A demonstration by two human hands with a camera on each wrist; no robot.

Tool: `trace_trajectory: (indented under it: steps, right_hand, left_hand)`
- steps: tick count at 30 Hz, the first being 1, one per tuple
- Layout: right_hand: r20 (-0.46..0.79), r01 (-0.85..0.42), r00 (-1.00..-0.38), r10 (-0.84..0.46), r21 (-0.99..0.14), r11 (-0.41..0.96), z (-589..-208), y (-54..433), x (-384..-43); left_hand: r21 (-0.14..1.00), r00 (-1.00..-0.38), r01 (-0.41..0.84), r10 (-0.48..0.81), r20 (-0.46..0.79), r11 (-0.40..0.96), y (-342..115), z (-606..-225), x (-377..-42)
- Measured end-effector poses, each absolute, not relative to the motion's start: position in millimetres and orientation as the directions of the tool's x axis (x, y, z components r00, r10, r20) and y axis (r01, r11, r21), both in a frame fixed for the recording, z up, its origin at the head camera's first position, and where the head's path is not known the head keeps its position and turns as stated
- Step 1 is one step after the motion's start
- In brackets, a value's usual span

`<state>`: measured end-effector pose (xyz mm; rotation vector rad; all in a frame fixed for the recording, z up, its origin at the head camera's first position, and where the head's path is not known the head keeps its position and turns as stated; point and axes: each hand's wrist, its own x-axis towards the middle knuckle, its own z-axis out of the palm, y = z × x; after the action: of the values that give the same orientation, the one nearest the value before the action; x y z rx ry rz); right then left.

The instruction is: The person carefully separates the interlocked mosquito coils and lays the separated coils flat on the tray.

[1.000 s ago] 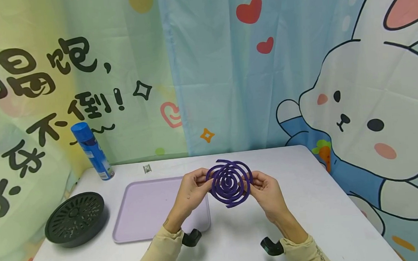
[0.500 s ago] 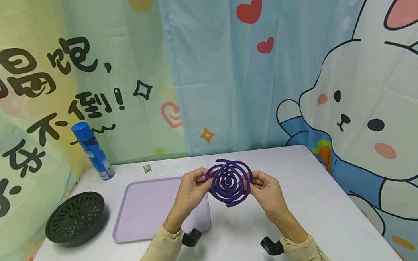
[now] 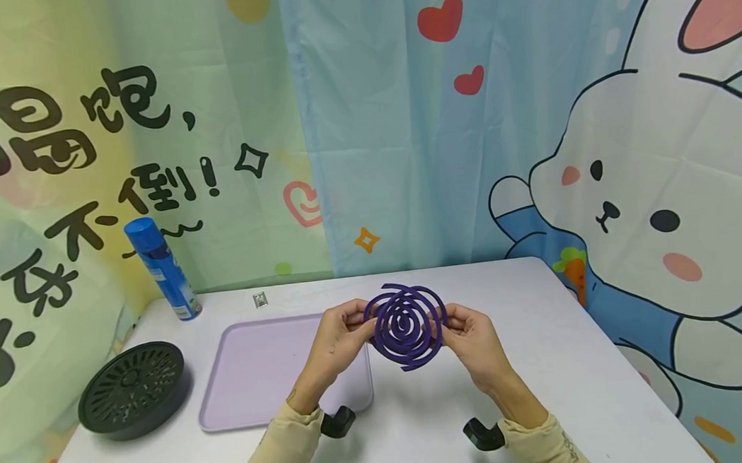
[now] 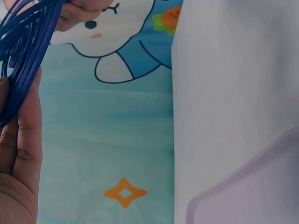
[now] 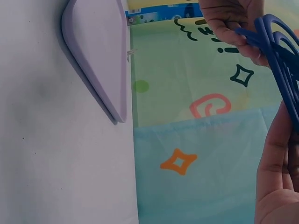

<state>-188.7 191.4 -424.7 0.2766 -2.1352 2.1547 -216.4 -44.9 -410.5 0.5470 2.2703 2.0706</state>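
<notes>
Dark purple mosquito coils [image 3: 404, 321], spirals lying against one another, are held up above the table in the head view. My left hand [image 3: 338, 341] pinches their left edge between thumb and fingers. On the opposite side my right hand [image 3: 478, 342] pinches the right edge the same way. The left wrist view shows the coils [image 4: 29, 65] nearly edge-on, looking blue, with slim gaps between the strands. Strands fan apart a little in the right wrist view, where the coils [image 5: 280, 70] are cut off by the frame. Fingertips behind the coils are partly hidden.
A pale purple tray [image 3: 258, 373] lies on the white table [image 3: 546, 391], partly under my left arm. Left of it sits a round black slotted coil holder [image 3: 132, 388]. A blue spray can [image 3: 164, 269] stands behind, near a small metal piece [image 3: 260, 300]. Printed curtain [image 3: 370, 118] hangs behind.
</notes>
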Motion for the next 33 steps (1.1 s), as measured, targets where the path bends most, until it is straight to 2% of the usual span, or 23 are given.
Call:
trace_trajectory:
  steps: [11, 33]
  right_hand:
    - [0.166, -0.169, -0.980, -0.106, -0.985, 0.026, -423.8, 194.5, -189.8]
    - [0.190, -0.204, -0.966, -0.177, -0.976, 0.070, -418.4, 200.9, -191.3]
  left_hand:
    - [0.973, -0.936, 0.214, 0.303, 0.179, 0.086, -48.4, -410.5, -218.1]
    - [0.969, -0.910, 0.236, 0.367, 0.192, 0.077, -50.1, -408.9, -217.4]
